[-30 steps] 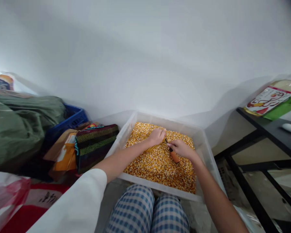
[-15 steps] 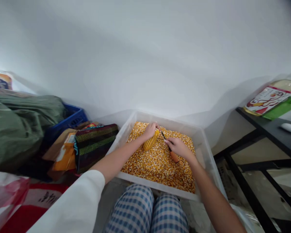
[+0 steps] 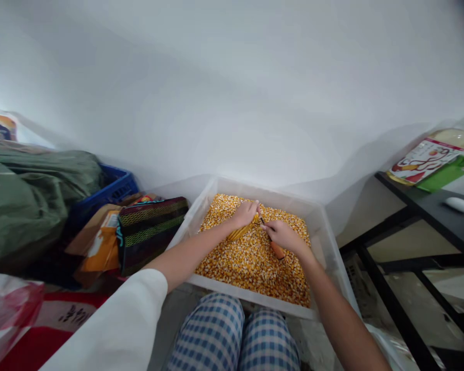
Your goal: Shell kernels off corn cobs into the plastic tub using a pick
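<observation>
My left hand [image 3: 247, 213] is closed around the upper part of a yellow corn cob [image 3: 239, 232], whose lower end slants down to the left. A screwdriver [image 3: 277, 250] with an orange handle and a thin dark shaft is in my right hand [image 3: 280, 233], gripped along the shaft. Its tip meets the cob's upper end beside my left fingers, though the exact contact is too small to make out. Both hands are over a translucent plastic bin [image 3: 251, 299] holding a thick layer of loose corn kernels [image 3: 247, 268].
A pale wall [image 3: 232, 103] rises behind the bin. To the left are a dark mesh bag [image 3: 152, 234], an orange packet [image 3: 102, 247], a blue crate [image 3: 119, 188] and green cloth [image 3: 31, 206]. On the right, a black table [image 3: 421, 201] carries a bottle [image 3: 429, 154] and a white mouse [image 3: 461, 205].
My left hand has shifted slightly right and down, and the cob has tilted flatter, with more of it covered. The screwdriver has barely moved, its tip now closer to the cob.
</observation>
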Available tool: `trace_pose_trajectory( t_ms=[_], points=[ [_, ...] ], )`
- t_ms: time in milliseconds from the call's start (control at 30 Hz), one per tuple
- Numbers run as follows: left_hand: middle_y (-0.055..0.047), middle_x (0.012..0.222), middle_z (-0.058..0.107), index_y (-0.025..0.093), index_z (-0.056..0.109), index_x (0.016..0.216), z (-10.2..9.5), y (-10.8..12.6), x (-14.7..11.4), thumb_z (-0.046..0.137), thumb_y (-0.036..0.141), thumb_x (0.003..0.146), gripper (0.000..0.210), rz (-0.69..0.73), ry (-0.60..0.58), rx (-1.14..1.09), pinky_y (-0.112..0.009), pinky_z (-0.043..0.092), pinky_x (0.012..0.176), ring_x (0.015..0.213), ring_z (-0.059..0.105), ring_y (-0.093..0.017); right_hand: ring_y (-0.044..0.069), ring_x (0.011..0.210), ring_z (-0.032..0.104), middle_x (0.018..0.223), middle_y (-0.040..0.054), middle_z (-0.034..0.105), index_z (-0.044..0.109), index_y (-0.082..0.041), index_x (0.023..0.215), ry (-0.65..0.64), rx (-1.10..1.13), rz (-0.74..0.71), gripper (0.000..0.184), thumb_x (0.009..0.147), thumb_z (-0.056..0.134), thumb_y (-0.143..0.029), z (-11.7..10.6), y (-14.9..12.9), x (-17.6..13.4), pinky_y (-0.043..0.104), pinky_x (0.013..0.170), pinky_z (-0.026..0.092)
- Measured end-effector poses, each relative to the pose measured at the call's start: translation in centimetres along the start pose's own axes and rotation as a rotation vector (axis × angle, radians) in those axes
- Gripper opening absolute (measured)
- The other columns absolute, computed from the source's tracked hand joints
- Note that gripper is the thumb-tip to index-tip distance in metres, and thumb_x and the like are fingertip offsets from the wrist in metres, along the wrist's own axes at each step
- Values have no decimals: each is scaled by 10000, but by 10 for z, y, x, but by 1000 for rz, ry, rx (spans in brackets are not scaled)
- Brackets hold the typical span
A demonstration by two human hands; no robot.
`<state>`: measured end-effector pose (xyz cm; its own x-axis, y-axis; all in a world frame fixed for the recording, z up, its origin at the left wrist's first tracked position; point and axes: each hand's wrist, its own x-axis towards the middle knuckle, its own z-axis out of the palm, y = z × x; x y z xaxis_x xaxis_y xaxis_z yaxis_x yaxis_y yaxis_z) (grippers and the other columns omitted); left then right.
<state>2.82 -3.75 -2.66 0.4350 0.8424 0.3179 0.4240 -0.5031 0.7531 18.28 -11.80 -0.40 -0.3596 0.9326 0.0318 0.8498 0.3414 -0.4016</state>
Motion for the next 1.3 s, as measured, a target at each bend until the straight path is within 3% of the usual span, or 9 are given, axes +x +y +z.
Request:
trace_pose_trajectory(
  t_ms=[200,433,800,1000,1133,1300],
  points=[
    [-71,729,665,144,662,714,17,9,-8,183,306,933,551,60,-93,198,-268,403,739,733,590,-161,109,522,401,544,-1,551,587,-145,591,-107,52,3,331,864,437,-258,-3,15,-4,221,513,250],
    [-94,677,649,129,660,708,19,13,-12,165,325,945,583,107,-104,408,-275,385,647,646,582,-166,100,496,363,499,-23,485,561,-148,561,-140,91,-4,350,854,430,-288,1,24,-5,220,500,237],
    [-134,790,668,114,652,815,23,10,-14,176,287,936,521,233,-168,562,-314,419,672,736,623,-210,100,500,359,492,-30,473,563,-141,557,-186,111,0,299,821,450,-225,5,28,-5,217,501,249],
    [-153,786,660,108,645,840,26,9,-18,296,318,898,412,377,-295,648,-339,425,679,716,617,-229,134,611,478,578,-8,573,627,-145,618,-210,213,-22,204,763,485,-169,16,21,-1,213,571,352],
    [-138,767,662,120,657,778,20,7,-12,236,323,917,487,252,-189,535,-323,421,704,719,610,-208,131,581,466,571,3,587,630,-148,629,-198,157,10,226,793,486,-211,17,15,2,210,538,330],
    [-71,738,663,148,660,732,-8,-1,4,161,285,923,551,35,65,97,-282,423,747,753,591,-167,122,582,474,621,16,593,606,-134,667,-92,108,29,302,871,437,-279,3,11,2,214,560,319]
  ],
)
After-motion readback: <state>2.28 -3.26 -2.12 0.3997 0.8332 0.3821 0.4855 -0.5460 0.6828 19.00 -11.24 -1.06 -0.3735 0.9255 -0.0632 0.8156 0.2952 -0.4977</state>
